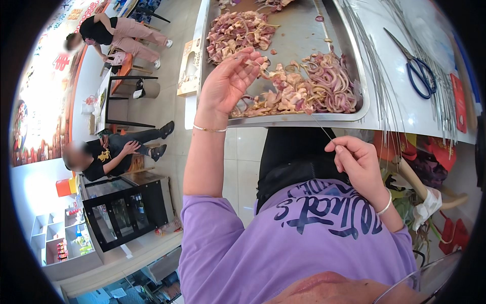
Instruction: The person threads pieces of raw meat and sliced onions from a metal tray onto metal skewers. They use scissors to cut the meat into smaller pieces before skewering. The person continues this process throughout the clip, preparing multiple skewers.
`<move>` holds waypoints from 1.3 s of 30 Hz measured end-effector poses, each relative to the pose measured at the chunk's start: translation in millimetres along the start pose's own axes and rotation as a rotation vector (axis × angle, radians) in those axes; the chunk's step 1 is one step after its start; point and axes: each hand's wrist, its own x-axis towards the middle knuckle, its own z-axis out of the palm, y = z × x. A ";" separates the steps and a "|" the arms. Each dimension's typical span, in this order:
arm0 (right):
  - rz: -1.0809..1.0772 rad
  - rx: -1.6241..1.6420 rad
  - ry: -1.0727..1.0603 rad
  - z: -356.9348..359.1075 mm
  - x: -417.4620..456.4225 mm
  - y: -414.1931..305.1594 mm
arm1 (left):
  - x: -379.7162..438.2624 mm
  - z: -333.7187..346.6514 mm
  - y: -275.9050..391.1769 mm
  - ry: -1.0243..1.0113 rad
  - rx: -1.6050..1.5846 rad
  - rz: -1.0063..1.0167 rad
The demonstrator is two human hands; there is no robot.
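Note:
My right hand (355, 159) pinches the near end of a thin metal skewer (322, 129) between thumb and fingers, in front of the tray's near rim. The skewer runs up and left over the marinated meat pieces (290, 89); which pieces are threaded on it is hard to tell. My left hand (231, 81) is palm up over the tray, fingers curled around the skewer's far end, where a small meat piece seems to touch them. Sliced red onion (330, 81) lies at the right of the metal tray (338, 117), and another meat heap (241, 32) lies at its far left.
Right of the tray lie many bare metal skewers (374, 76), blue-handled scissors (421, 76) and a red flat object (458, 102). A glove box (190, 68) stands at the left. Two people (110, 155), one seated and one standing, are farther left, near tables and a glass-fronted cabinet (121, 212).

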 end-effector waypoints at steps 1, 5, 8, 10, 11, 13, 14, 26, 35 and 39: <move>0.003 -0.007 0.001 -0.8 -0.7 -0.7 | -0.8 4.2 -1.6 0.003 0.069 0.035; 0.016 -0.013 0.011 -2.3 -2.2 -3.0 | -1.8 11.2 -2.0 -0.022 0.214 0.109; -0.009 0.000 0.012 -2.7 -2.3 -2.4 | -2.3 15.3 -3.0 0.014 0.228 0.120; -0.004 0.008 0.013 -3.0 -1.6 -4.4 | -2.8 17.1 -2.9 0.033 0.227 0.121; -0.002 0.011 0.012 -3.4 -2.0 -5.0 | -2.7 17.4 -3.1 0.043 0.226 0.121; 0.007 0.018 0.011 -4.8 -2.2 -4.4 | -3.2 16.5 -1.8 0.025 0.204 0.113; 0.012 0.022 0.010 -5.4 -2.2 -4.0 | -3.8 16.7 -1.4 0.013 0.190 0.106; -0.016 0.005 -0.004 -3.9 -1.8 -4.1 | -10.2 36.7 -9.6 0.010 0.202 0.097; -0.021 -0.018 0.012 -3.8 -1.5 -2.7 | -13.9 39.0 -18.9 -0.011 0.168 0.110; -0.029 -0.024 0.031 -3.2 -1.2 -2.8 | -14.8 38.3 -20.8 -0.060 0.195 0.132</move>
